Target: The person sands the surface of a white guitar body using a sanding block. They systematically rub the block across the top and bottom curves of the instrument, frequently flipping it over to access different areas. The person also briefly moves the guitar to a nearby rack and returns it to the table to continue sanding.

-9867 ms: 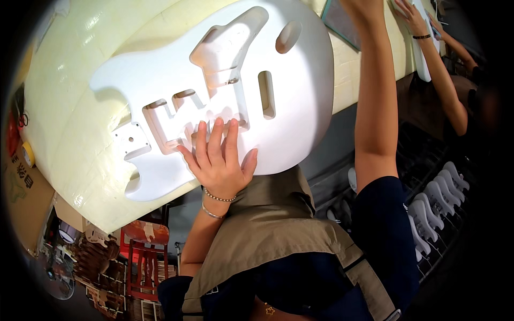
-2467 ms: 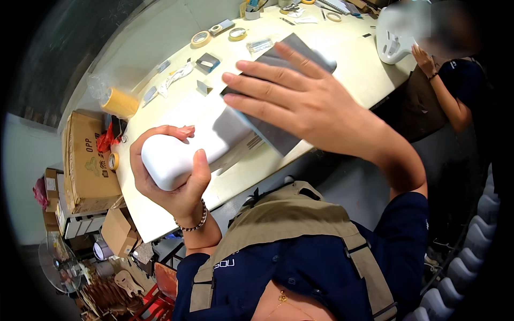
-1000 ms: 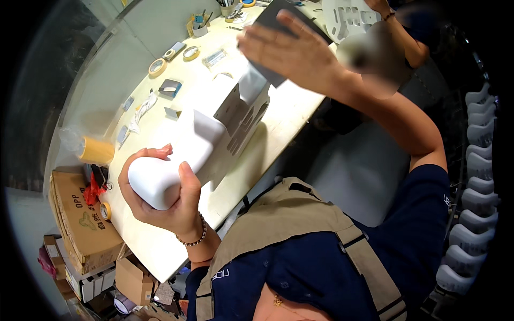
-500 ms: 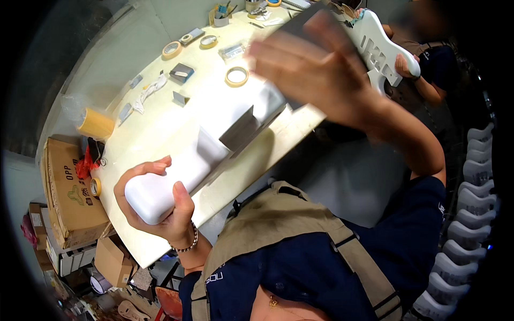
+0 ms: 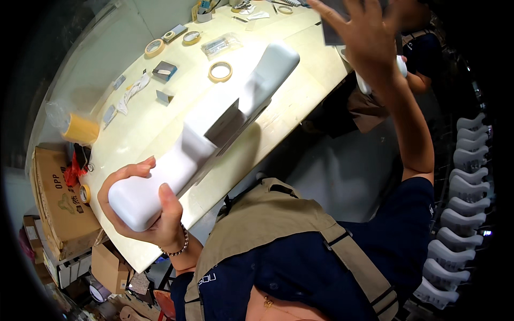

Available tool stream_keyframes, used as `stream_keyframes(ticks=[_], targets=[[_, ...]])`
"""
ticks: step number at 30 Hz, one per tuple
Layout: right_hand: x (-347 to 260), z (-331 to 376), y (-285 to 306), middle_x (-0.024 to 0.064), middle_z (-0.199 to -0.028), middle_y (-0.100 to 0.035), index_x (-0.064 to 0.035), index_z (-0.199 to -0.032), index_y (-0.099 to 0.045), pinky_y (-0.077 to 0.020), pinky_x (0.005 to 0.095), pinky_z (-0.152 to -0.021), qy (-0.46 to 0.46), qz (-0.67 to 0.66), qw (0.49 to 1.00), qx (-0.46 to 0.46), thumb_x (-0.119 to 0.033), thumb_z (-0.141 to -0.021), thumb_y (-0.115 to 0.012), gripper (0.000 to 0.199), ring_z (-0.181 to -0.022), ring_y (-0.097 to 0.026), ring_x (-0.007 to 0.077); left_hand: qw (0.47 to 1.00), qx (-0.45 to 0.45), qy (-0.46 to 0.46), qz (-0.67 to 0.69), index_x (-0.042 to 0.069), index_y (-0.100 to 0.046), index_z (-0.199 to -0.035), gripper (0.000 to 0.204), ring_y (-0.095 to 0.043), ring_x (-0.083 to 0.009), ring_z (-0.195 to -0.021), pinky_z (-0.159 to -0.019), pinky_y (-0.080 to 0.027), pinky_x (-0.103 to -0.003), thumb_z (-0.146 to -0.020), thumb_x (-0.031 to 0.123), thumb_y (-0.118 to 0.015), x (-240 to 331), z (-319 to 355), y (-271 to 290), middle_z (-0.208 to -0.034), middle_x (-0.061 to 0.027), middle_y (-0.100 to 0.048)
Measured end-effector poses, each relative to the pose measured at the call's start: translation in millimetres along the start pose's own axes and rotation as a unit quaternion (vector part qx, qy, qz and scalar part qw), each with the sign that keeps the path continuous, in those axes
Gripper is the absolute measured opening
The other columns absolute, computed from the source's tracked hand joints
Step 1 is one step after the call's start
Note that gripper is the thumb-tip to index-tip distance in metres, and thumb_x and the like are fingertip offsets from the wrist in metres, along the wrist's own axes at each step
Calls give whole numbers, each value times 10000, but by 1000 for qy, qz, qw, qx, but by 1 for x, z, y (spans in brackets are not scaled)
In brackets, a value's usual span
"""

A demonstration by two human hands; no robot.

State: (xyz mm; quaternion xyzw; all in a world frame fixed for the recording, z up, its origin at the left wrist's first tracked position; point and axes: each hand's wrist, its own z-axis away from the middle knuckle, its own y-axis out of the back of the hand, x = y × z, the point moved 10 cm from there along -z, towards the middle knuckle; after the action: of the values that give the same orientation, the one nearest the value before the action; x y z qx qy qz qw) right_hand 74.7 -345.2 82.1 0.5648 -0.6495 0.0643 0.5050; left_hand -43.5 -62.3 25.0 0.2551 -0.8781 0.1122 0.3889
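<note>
My left hand (image 5: 147, 206) grips the near rounded end of a glossy white guitar body (image 5: 195, 147), seen edge-on and slanting away over the table edge. Thumb and fingers wrap round that end. At its narrowed waist stands a folded grey sheet (image 5: 222, 124), like sandpaper. Raised at the upper right, my right hand (image 5: 369, 40) is away from the guitar body, its fingers spread and partly blurred. Behind its fingers shows a dark grey sheet (image 5: 333, 32); whether the hand holds it I cannot tell.
The pale table (image 5: 297, 101) bears tape rolls (image 5: 220, 71), a small box (image 5: 164, 70), a white cloth (image 5: 134, 93) and a plastic bag (image 5: 220, 46). Cartons (image 5: 67, 200) stand at left. A co-worker's hand (image 5: 406, 64) is far right, above racked white pieces (image 5: 466, 192).
My right hand has swung up and right, away from the guitar body, and the dark sheet has shifted the same way. My left hand keeps its grip. The whole view has shifted slightly.
</note>
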Motion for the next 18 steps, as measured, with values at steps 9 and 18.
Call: stream_keyframes(ticks=[9, 18], targets=[[-38, 6, -39, 114, -1427, -397, -84, -1421, -369, -342, 305, -1039, -85, -823, 561, -29, -115, -819, -684, 679, -1261, -423, 195, 997, -58, -41, -29, -11, -399, -1124, 544, -614, -284, -787, -729, -531, -379, -658, 120, -648, -4, 10, 11, -898, -136, -552], [-33, 29, -35, 41, -1182, -584, -82, -1331, -484, -452, 234, -865, -234, -683, 679, 133, -61, -746, -744, 640, -921, -572, 110, 975, -197, -63, -77, 55, -330, -1189, 627, -576, -256, -827, -767, -518, -377, -661, 85, -668, 15, 18, -16, -939, -123, -527]])
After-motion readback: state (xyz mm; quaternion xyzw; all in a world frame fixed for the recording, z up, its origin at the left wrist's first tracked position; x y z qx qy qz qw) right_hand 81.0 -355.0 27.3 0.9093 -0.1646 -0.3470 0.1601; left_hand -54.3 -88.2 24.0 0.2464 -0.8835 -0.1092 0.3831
